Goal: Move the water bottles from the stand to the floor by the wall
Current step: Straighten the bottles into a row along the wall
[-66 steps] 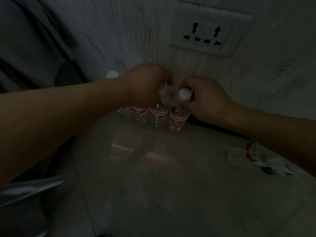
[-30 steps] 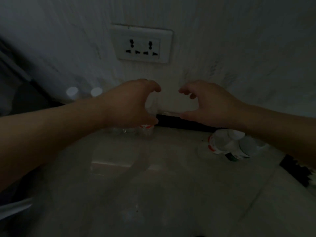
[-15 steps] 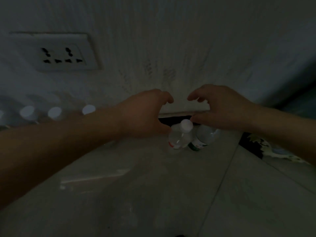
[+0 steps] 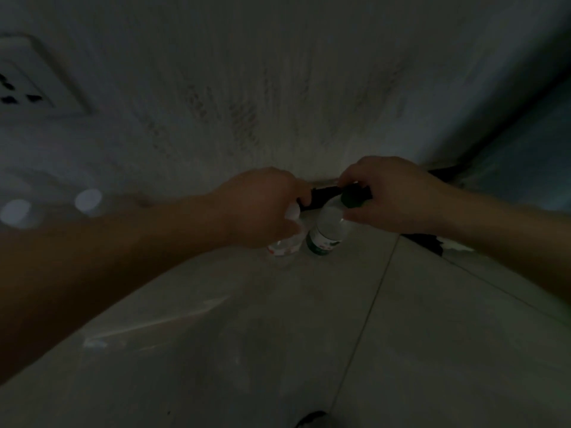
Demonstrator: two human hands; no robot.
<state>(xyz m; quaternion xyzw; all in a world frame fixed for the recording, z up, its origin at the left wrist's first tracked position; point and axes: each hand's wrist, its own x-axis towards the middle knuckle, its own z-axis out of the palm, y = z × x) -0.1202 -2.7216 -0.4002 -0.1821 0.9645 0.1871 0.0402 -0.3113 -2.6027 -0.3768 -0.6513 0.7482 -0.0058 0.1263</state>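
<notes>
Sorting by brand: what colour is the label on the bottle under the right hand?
Green, on the clear plastic bottle the right hand grips; head view.

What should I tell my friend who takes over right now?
Left hand grips the red-label bottle.
Right hand pinches the dark cap of the green-label bottle.
Both bottles are down at the floor by the wall.
More white caps show blurred along the wall at left.
Left: steady them, let go, then check the stand, which is out of view.
</notes>
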